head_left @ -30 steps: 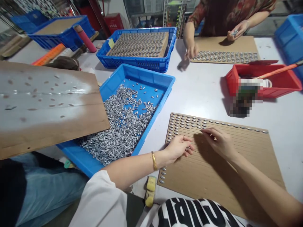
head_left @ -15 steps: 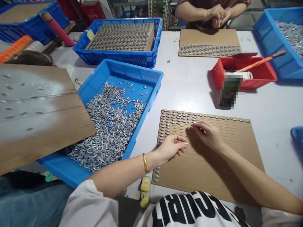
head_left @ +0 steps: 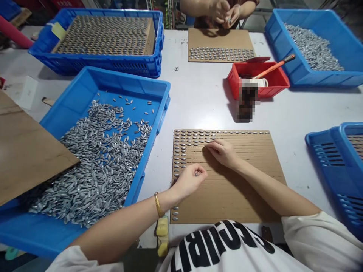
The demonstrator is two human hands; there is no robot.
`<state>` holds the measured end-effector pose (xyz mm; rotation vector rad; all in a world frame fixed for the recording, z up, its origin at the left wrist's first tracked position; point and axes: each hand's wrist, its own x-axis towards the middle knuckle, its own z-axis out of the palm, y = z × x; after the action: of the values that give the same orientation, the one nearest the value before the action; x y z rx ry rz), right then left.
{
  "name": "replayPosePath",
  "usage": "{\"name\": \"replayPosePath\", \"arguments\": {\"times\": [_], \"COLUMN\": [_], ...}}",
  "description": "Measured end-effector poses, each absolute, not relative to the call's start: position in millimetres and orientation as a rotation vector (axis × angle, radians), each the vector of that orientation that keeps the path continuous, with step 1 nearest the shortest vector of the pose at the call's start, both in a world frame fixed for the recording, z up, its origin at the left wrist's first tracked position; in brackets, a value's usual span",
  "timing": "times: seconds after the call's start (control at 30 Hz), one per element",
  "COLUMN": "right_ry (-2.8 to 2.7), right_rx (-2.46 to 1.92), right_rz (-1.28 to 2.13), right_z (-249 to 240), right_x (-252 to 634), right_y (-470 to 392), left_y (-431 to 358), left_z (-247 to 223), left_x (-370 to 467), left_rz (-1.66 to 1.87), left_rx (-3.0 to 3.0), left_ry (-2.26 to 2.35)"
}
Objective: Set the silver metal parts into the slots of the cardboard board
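A cardboard sheet (head_left: pixel 227 200) with slit-like lines lies in front of me. Rows of small silver spindle-shaped metal pieces (head_left: pixel 188 138) sit along its top and left edges. My left hand (head_left: pixel 189 179) is closed over the left part of the sheet, with a bit of a silver piece showing between its curled fingers. My right hand (head_left: pixel 222 153) is pinched at the sheet, its fingertips at the right end of a short row. What lies between those fingertips is too small to make out. Beside my left arm, a blue tray (head_left: pixel 141 81) holds a heap of loose silver pieces (head_left: pixel 107 177).
Across the table, a person's hands (head_left: pixel 224 13) work above another cardboard sheet (head_left: pixel 218 39). A red bin (head_left: pixel 275 88) with an orange-handled tool stands mid-table, a pixelated object before it. Blue crates (head_left: pixel 99 64) stand around, and a tilted cardboard (head_left: pixel 34 151) overhangs the tray.
The view has swung to the right, bringing a blue basket into sight. My left hand has curled in, and the piece that stuck out at its fingertips no longer shows. My right hand stays at the rows.
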<state>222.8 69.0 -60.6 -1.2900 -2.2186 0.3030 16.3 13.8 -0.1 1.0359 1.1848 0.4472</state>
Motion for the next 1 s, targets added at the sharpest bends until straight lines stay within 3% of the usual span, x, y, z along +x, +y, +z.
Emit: {"name": "replayPosePath", "arguments": {"times": [0.2, 0.47, 0.73, 0.87, 1.0], "right_ry": [-2.389, -2.491, -2.465, -2.625, -2.662], "right_rx": [-1.295, -1.347, -1.328, -1.182, -1.171], "right_rz": [0.099, -0.042, 0.125, 0.408, 0.425], "right_z": [-64, -60, -42, -33, -41], "right_x": [209, 210, 199, 187, 186], "right_y": [75, 75, 60, 40, 28], "left_y": [2, -6, -6, -4, -1], "left_z": [-6, -1, 2, 4, 4], "left_x": [9, 12, 12, 12, 13], "left_rz": [0.138, -0.206, -0.158, -0.081, 0.056], "left_rx": [1.817, 2.13, 2.144, 1.968, 1.705], "left_ry": [1.133, 0.977, 0.977, 0.985, 0.999]}}
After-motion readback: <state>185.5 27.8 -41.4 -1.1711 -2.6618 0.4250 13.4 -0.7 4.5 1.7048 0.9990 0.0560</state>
